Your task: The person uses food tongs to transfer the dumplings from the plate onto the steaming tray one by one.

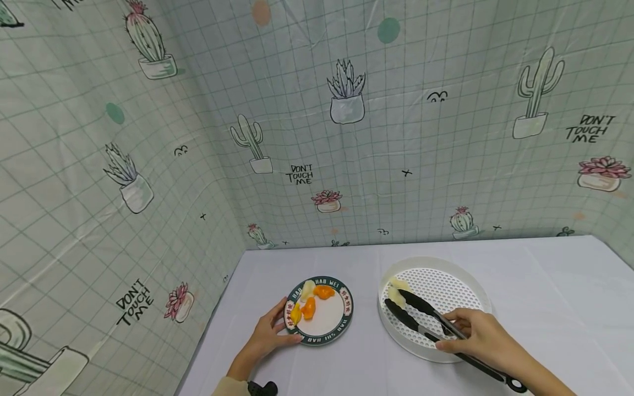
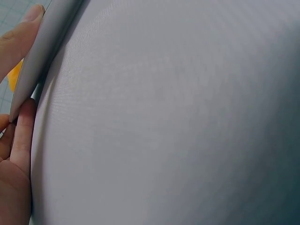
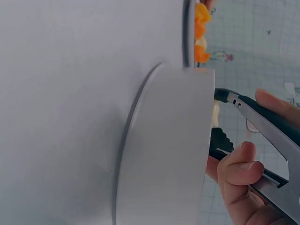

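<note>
In the head view my left hand (image 1: 269, 333) holds a small round plate (image 1: 329, 320) with a green patterned rim. My thumb lies on its near edge, the fingers on its left side. Two lumpy orange pieces (image 1: 324, 292), a yellow piece (image 1: 295, 314) and a pale piece (image 1: 307, 290) lie on the plate. With my right hand (image 1: 477, 335) I grip black-tipped tongs (image 1: 410, 321). Their tips are spread, beside pale yellow pieces (image 1: 396, 284) in a round white perforated tray (image 1: 482, 291); whether they touch cannot be told. The right wrist view shows the tray's side wall (image 3: 164, 154).
A white-covered table (image 1: 361, 363) bears both plate and tray, the plate left of the tray with a gap between. Behind and to the left hangs a grid-patterned cloth (image 1: 396, 143) printed with cacti. A black object (image 1: 262, 389) sits at my left wrist.
</note>
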The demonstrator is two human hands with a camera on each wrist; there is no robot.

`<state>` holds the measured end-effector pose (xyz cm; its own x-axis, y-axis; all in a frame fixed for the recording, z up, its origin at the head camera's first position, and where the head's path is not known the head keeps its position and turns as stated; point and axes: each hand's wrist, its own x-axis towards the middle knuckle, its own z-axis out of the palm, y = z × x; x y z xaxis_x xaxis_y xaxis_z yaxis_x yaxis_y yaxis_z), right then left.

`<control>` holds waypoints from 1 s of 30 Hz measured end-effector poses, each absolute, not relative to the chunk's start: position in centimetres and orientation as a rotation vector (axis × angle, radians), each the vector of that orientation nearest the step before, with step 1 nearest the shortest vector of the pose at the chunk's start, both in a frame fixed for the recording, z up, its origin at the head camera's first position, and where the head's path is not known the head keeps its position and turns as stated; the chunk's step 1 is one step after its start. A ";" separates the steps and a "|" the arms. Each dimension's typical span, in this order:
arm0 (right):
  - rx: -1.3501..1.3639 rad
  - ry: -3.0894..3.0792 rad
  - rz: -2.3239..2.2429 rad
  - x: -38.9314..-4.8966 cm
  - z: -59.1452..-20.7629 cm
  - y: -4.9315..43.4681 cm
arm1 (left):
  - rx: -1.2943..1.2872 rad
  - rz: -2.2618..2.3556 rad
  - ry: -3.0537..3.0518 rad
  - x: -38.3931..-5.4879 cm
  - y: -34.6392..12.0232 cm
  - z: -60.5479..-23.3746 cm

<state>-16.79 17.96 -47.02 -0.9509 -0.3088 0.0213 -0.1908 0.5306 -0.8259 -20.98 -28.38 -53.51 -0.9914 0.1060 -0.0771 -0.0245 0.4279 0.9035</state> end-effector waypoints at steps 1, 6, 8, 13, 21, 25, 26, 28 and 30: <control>-0.448 2.633 -1.395 -16.9 -47.0 18.0 | 0.076 1.618 2.548 -21.0 -28.4 -53.5; -0.482 2.667 -1.351 -17.3 -47.1 17.8 | 0.086 1.637 2.531 -20.9 -28.6 -53.4; -0.477 2.678 -1.336 -17.5 -47.0 17.6 | 0.091 1.652 2.515 -20.9 -28.6 -53.3; -0.491 2.679 -1.320 -18.0 -47.2 17.4 | 0.098 1.663 2.485 -20.9 -28.6 -53.3; -0.534 2.653 -1.318 -18.6 -47.8 17.3 | 0.074 1.627 2.510 -20.8 -28.5 -53.3; -0.490 2.671 -1.291 -18.8 -47.8 17.2 | 0.081 1.633 2.504 -20.9 -28.5 -53.3; -0.473 2.671 -1.282 -18.9 -47.7 17.2 | 0.082 1.637 2.500 -20.8 -28.5 -53.3; -0.446 2.674 -1.268 -19.0 -47.6 17.2 | 0.086 1.652 2.489 -20.8 -28.5 -53.2; -0.438 2.676 -1.261 -19.0 -47.4 17.3 | 0.080 1.664 2.478 -20.9 -28.5 -53.1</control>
